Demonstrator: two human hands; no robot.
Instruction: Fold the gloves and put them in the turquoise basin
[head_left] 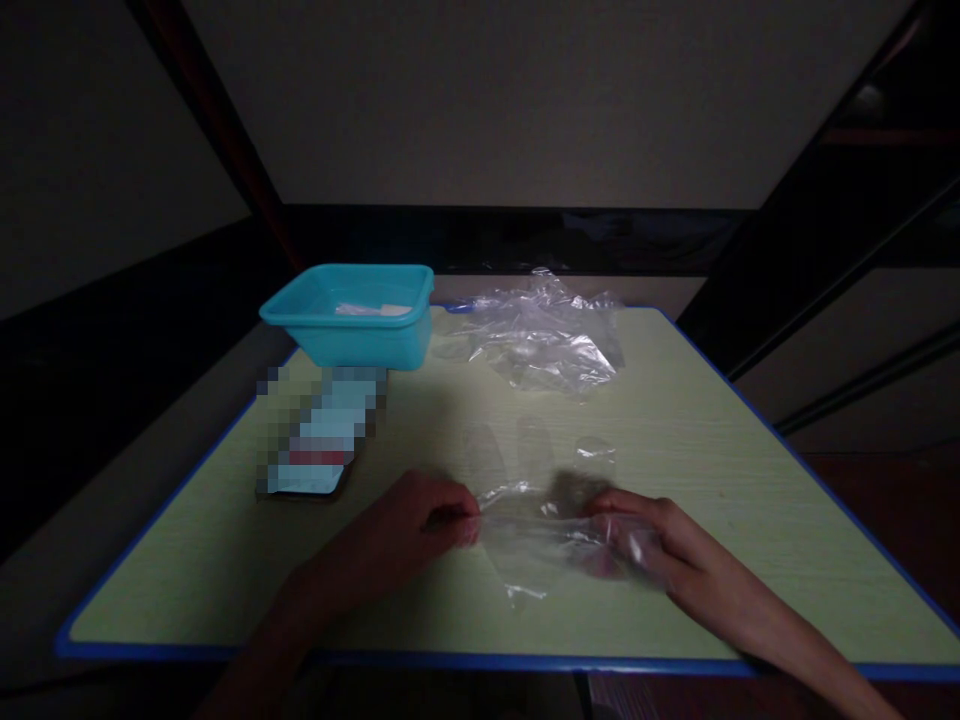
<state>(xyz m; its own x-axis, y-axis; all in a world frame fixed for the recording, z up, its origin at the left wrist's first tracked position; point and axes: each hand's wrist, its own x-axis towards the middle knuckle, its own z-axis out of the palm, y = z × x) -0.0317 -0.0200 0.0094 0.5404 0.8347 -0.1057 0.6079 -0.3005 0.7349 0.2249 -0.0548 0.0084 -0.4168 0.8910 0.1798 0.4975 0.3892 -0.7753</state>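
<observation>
A clear, thin plastic glove (525, 550) is spread low over the near middle of the table, its flat finger shapes pointing away from me. My left hand (431, 510) pinches its left edge between thumb and fingers. On the other side, my right hand (649, 535) is closed on the glove's right part, with film bunched over the fingers and slightly blurred. Whether some right fingertips are inside the film, I cannot tell. Beyond both hands lies a crumpled heap of clear plastic film (551, 335), apart from the glove.
A turquoise plastic basin (367, 345) stands at the back left, with some pale items inside. In front of it lies a phone-like flat object (326, 430), its screen pixelated. The pale wood-grain table (750, 560) has a blue edge and meets a wall behind.
</observation>
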